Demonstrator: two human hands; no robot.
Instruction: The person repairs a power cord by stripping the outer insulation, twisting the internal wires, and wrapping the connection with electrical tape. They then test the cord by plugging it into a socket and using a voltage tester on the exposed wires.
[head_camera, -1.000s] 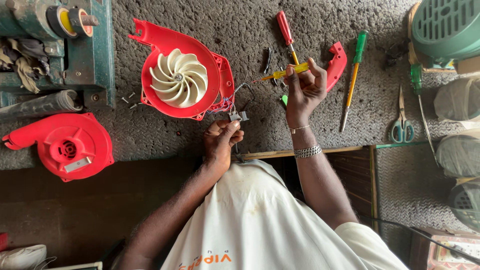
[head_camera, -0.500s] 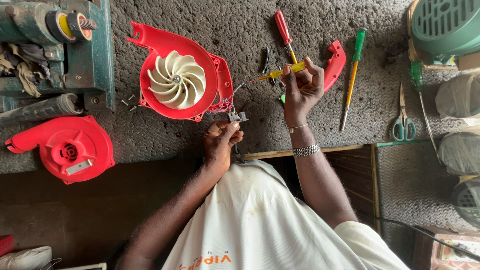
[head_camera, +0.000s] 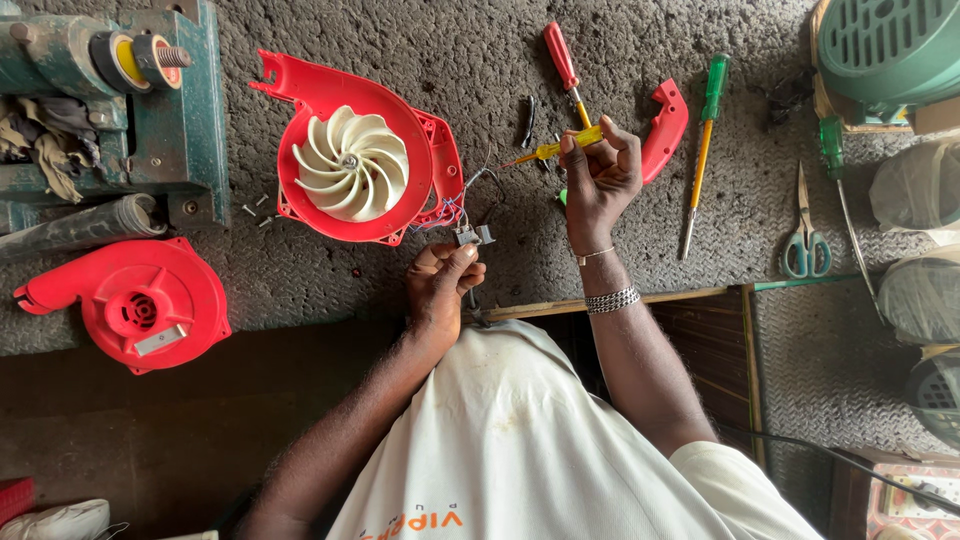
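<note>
In the head view, the left hand (head_camera: 440, 285) is seen just below the picture's centre, its fingertips pinched shut on a small grey switch (head_camera: 470, 236). Thin coloured wires (head_camera: 450, 212) are run from the switch towards 10 o'clock into a red blower housing (head_camera: 425, 150), which is laid open on the rough grey mat (head_camera: 420, 40) with its white impeller (head_camera: 350, 165) exposed.

At 2 o'clock from the left hand, the right hand (head_camera: 600, 175) is raised. A yellow-handled screwdriver (head_camera: 555, 150) is grasped between thumb and fingers, with the tip pointed towards 9 o'clock, near the wires but apart from them. A metal bracelet (head_camera: 612, 298) is worn on that wrist.

A red-handled screwdriver (head_camera: 560, 55) is laid at 12 o'clock from the right hand, and a curved red handle piece (head_camera: 668, 125) just beside it at 3 o'clock. Further towards 3 o'clock a green-handled screwdriver (head_camera: 705, 130) and scissors (head_camera: 805, 240) are found. A second red housing half (head_camera: 130, 300) is placed at 9 o'clock from the left hand, well apart, with loose screws (head_camera: 255, 210) between the two housings.
</note>
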